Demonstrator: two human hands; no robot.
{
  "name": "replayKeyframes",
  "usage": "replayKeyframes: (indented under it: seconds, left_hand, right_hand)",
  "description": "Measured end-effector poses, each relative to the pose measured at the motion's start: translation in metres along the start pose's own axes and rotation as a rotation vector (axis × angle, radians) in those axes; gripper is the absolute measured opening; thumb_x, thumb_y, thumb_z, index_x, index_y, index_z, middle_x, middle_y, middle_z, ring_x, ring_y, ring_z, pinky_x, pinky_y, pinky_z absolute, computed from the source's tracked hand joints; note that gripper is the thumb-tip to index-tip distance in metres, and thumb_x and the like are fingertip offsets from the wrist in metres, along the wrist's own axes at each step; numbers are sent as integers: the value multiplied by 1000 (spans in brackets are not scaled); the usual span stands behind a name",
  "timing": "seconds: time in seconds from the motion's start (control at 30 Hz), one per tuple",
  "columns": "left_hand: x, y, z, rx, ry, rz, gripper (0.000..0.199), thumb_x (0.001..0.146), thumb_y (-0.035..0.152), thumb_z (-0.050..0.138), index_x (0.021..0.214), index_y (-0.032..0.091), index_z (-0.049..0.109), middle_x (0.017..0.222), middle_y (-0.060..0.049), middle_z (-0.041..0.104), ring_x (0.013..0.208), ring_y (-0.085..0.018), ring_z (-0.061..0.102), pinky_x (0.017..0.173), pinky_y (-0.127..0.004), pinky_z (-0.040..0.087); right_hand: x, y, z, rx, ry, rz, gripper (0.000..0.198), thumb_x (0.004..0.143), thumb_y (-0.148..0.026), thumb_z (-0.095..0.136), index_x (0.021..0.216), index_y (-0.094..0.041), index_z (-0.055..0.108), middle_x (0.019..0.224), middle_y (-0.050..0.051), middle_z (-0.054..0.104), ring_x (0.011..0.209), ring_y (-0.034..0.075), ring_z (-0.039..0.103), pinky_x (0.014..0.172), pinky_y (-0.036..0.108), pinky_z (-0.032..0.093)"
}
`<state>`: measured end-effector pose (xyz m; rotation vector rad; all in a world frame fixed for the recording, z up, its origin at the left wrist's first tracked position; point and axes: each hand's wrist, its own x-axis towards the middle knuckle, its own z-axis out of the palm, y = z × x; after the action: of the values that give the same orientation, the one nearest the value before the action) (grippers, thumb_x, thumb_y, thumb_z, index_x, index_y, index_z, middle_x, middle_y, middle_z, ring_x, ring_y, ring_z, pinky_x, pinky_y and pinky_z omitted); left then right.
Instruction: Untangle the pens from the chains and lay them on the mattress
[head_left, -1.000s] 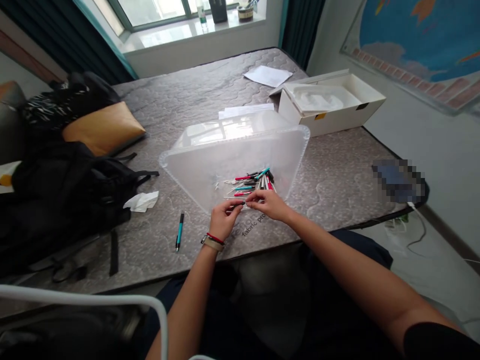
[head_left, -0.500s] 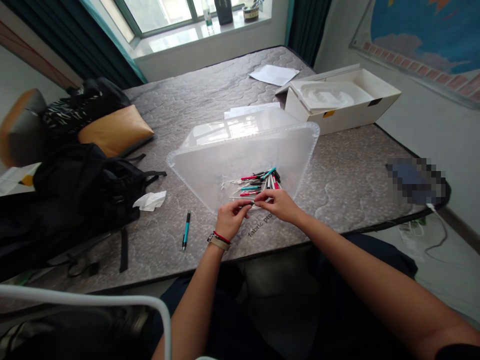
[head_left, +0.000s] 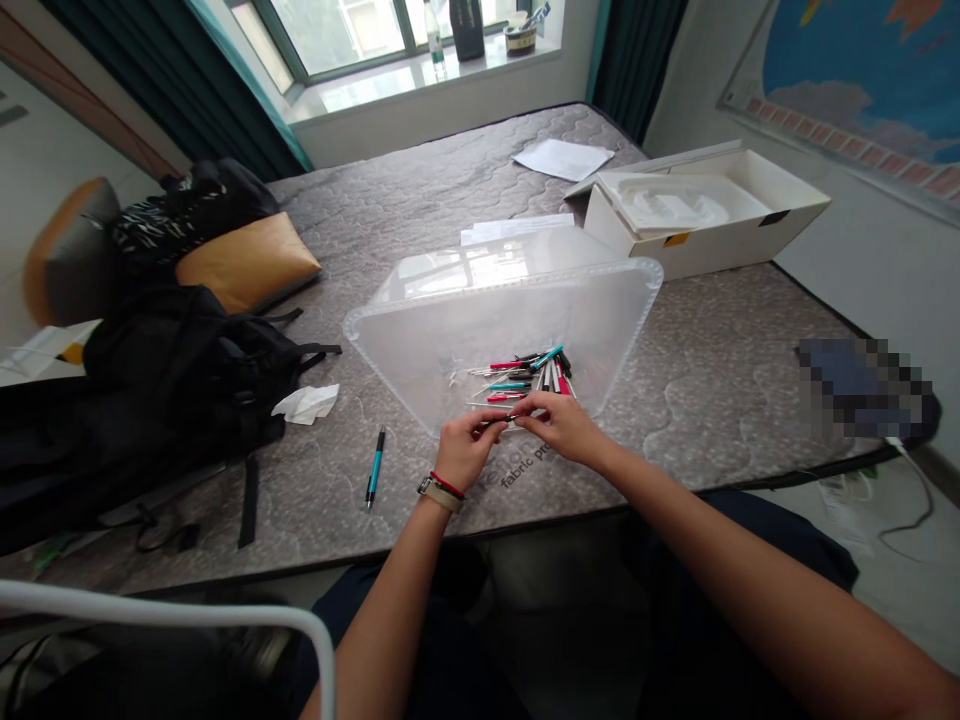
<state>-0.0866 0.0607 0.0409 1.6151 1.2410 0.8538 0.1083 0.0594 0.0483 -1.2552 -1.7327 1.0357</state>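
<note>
My left hand (head_left: 463, 452) is closed in a pinch around a small dark pen part (head_left: 495, 421). The fingertips of my right hand (head_left: 553, 424) pinch its other end, so the hands almost meet; fingers cover much of the piece. Just beyond them, pens and pen parts (head_left: 511, 387) in black, red, teal and white lie with thin refills inside a translucent plastic bin (head_left: 420, 350) tipped on its side. A whole teal and black pen (head_left: 376, 468) rests on the quilted surface left of my left hand.
A crumpled tissue (head_left: 307, 404) and a black backpack (head_left: 172, 390) lie at the left, with a tan pouch (head_left: 251, 262) behind. An open white box (head_left: 720, 240) stands back right, near paper sheets (head_left: 562, 158). A white rail (head_left: 165, 606) crosses the lower left.
The view has shifted slightly, so everything sits a little lower and further right. Both hands still pinch the small dark part, with their fingertips slightly rearranged.
</note>
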Motion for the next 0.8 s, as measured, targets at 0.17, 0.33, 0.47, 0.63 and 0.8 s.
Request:
replayKeyframes:
  seconds: [0.17, 0.33, 0.47, 0.63, 0.8]
  left_hand:
    - [0, -1, 0, 23, -2, 20, 24, 84, 37, 65, 100, 22, 74, 95, -4, 75, 68, -15, 68, 65, -27, 57]
    - [-3, 0, 3, 74, -17, 69, 20, 85, 34, 64, 99, 24, 74, 95, -4, 75, 79, -18, 70, 69, -28, 57]
    - [-7, 3, 2, 96, -17, 106, 20, 86, 33, 63, 99, 23, 74, 96, -4, 75, 82, -18, 70, 72, -28, 57]
    - [-9, 3, -1, 90, 3, 95, 20, 86, 33, 63, 99, 23, 74, 94, -4, 75, 78, -18, 70, 69, -28, 57]
    - [-5, 3, -3, 84, 1, 116, 18, 86, 31, 63, 98, 25, 74, 96, -3, 75, 82, -18, 70, 72, -28, 56]
  right_hand:
    - [0, 4, 2, -77, 19, -28, 14, 87, -30, 61, 92, -21, 70, 90, 4, 71, 81, 17, 64, 72, 27, 49]
    - [-5, 5, 6, -250, -5, -44, 30, 95, -35, 49, 74, -19, 64, 71, 2, 65, 68, 16, 57, 64, 26, 40]
    - [-7, 1, 5, -209, -61, 2, 39, 97, -38, 43, 69, -19, 63, 61, 0, 61, 59, 14, 54, 59, 25, 37]
    - [-7, -4, 3, -143, -67, -59, 18, 92, -35, 53, 92, -20, 63, 82, 2, 67, 73, 16, 59, 64, 25, 42]
    - [-5, -4, 5, -191, -79, -28, 17, 95, -31, 48, 87, -20, 58, 72, -1, 63, 64, 14, 56, 62, 25, 39]
